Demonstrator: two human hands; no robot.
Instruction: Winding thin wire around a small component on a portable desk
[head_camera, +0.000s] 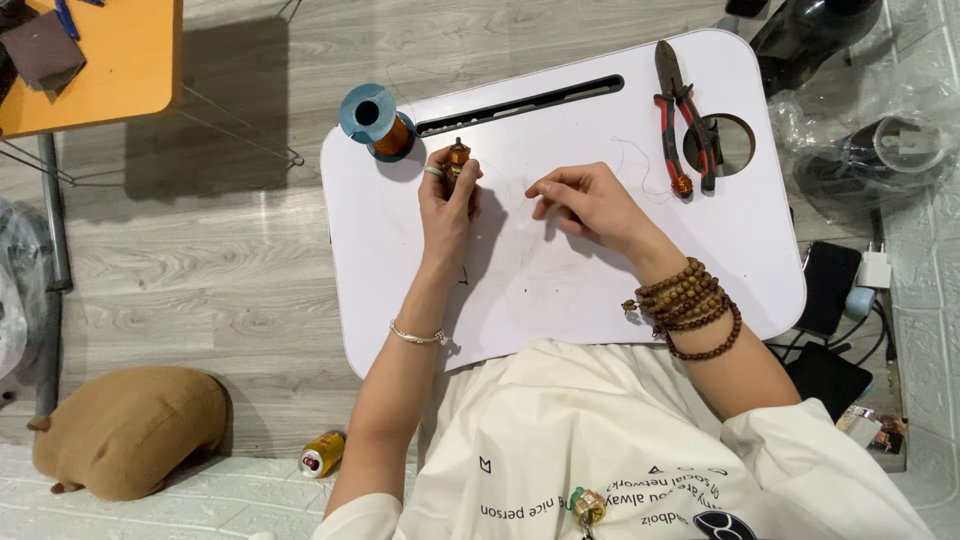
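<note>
The left hand is clenched around a small brown wound part, holding it upright above the far left part of the white tabletop; only the part's top shows above the fingers. A ring sits on one finger and a thin bracelet on the wrist. The right hand rests near the middle of the tabletop, its fingers pinched together as if on a very fine wire, though the wire itself is too thin to make out between them. Brown bead bracelets wrap the right wrist.

Just beyond the left hand, at the far left corner of the tabletop, stands a blue spool of copper wire. A long dark slot runs along the far edge. To the right, well apart from both hands, red-handled pliers lie beside a round hole in the tabletop. On the wooden floor at near left lie a brown plush toy and a drink can.
</note>
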